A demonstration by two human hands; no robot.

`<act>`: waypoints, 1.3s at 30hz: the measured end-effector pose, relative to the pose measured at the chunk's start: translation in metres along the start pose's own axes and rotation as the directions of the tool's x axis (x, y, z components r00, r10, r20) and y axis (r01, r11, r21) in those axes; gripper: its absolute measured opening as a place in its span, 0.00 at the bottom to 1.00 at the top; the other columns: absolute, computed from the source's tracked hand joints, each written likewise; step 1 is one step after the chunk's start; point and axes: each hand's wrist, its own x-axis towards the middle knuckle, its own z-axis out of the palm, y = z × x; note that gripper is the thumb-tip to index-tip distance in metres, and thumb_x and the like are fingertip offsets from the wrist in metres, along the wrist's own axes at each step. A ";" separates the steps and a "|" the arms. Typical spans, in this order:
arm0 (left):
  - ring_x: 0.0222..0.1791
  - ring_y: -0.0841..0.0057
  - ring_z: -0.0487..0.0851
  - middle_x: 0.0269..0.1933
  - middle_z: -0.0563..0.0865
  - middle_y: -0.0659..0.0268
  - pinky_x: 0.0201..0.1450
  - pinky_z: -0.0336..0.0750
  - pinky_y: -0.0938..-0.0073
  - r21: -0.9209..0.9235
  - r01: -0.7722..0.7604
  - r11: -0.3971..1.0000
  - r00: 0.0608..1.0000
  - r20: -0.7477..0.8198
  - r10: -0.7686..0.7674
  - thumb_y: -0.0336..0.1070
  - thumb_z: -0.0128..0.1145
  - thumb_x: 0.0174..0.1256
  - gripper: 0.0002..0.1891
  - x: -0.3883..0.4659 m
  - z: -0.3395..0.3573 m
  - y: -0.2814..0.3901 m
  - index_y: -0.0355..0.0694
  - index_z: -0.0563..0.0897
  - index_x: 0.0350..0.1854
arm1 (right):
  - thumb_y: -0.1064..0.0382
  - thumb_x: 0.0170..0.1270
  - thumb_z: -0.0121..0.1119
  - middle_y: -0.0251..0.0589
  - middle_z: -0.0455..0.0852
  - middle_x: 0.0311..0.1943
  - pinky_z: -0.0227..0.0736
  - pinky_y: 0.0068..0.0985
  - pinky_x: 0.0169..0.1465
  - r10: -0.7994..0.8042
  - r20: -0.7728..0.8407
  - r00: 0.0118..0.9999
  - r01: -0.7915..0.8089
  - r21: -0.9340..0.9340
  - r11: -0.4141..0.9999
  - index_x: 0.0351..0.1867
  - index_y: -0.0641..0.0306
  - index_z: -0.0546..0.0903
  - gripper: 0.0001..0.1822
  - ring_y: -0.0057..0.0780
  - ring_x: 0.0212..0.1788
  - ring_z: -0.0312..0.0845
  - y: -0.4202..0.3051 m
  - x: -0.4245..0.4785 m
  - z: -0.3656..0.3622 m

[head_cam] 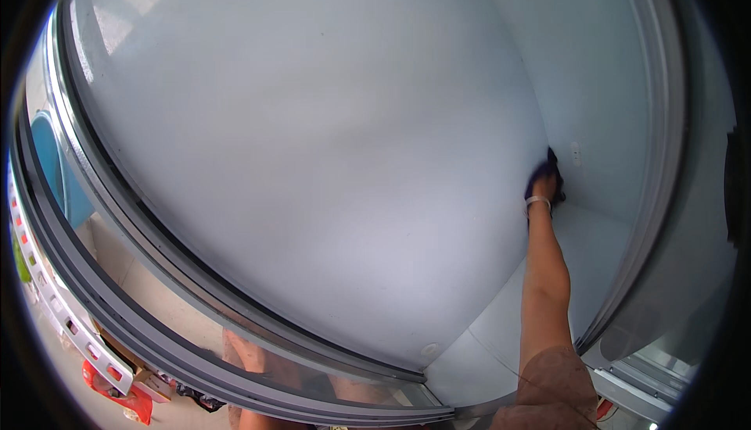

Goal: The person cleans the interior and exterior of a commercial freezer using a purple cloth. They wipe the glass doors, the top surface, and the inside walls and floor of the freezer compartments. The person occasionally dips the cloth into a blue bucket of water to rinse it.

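Observation:
My right hand (544, 185) reaches down into a white-lined chest freezer (328, 154) and grips a dark purple cloth (552, 166). The cloth is pressed in the lower corner, where the floor of the freezer meets its right side walls. A pale band circles my right wrist. Blur hides how the fingers sit in the cloth. Beside the hand, a small white slotted fitting (576, 154) is set in the wall. Near the bottom of the liner is a round white plug (430, 349). My left hand is out of view.
Sliding glass lid frames (176, 318) curve along the left and bottom; a metal rim (663, 107) bounds the right. Beyond the lid are a blue tub (76, 195), a white slotted plastic edge (76, 336), a red plastic bag (132, 398) and a black bag (199, 396).

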 end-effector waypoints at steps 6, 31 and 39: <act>0.59 0.59 0.74 0.58 0.78 0.45 0.65 0.64 0.61 -0.177 0.168 0.970 0.985 0.066 -0.159 0.42 0.57 0.69 0.23 0.007 0.014 0.020 0.27 0.76 0.57 | 0.44 0.71 0.48 0.51 0.67 0.71 0.58 0.46 0.73 -0.524 -0.040 0.851 0.516 -0.126 0.847 0.72 0.54 0.67 0.32 0.47 0.74 0.58 -0.249 0.022 0.004; 0.60 0.58 0.74 0.58 0.78 0.46 0.66 0.66 0.64 0.124 0.057 0.991 0.973 0.213 -0.083 0.36 0.57 0.66 0.25 -0.019 -0.017 -0.017 0.29 0.70 0.63 | 0.45 0.77 0.41 0.65 0.69 0.66 0.56 0.44 0.74 0.072 -0.020 0.997 -0.072 0.019 0.997 0.69 0.73 0.66 0.33 0.59 0.70 0.60 0.085 -0.034 -0.037; 0.61 0.58 0.74 0.58 0.78 0.47 0.66 0.66 0.65 0.307 0.098 0.947 0.961 0.219 -0.171 0.33 0.58 0.63 0.27 -0.021 -0.020 -0.067 0.29 0.70 0.64 | 0.56 0.77 0.42 0.67 0.56 0.73 0.45 0.45 0.78 -0.089 0.180 0.980 0.085 0.030 0.996 0.72 0.78 0.57 0.31 0.59 0.76 0.50 0.037 -0.318 -0.100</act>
